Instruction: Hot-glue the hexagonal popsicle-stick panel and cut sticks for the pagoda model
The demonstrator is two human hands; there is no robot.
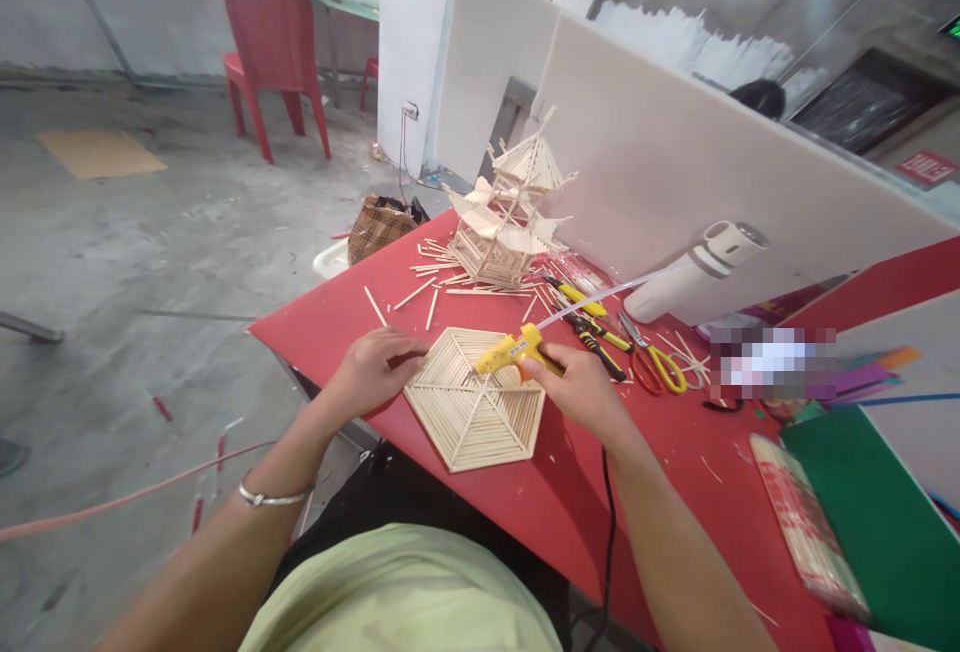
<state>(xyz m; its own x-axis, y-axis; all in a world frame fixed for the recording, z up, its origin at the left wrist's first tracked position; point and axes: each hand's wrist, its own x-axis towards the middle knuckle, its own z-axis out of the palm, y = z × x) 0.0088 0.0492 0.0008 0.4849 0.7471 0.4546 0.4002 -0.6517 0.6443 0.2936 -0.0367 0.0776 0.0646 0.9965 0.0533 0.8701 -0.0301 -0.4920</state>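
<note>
A yellow hot glue gun (504,355) is gripped in my right hand (583,387), its nozzle pointing left, just over the middle of a hexagonal panel (469,437) made of wooden sticks. Out of the gun's back runs a long clear glue stick (600,295). The panel lies on the red table, with its sticks laid in triangular sections. At the panel's upper left edge is my left hand (377,370), thumb and fingertips curled together; whether they pinch the rim or a small piece, I cannot make out.
Behind the panel stands a stick pagoda model (506,222) among loose sticks. Pliers (592,337), scissors (656,364) and a white bottle (694,272) lie or stand to the right. A pack of sticks (806,522) rests near a green sheet (877,522). A black cord (609,512) hangs below my right hand.
</note>
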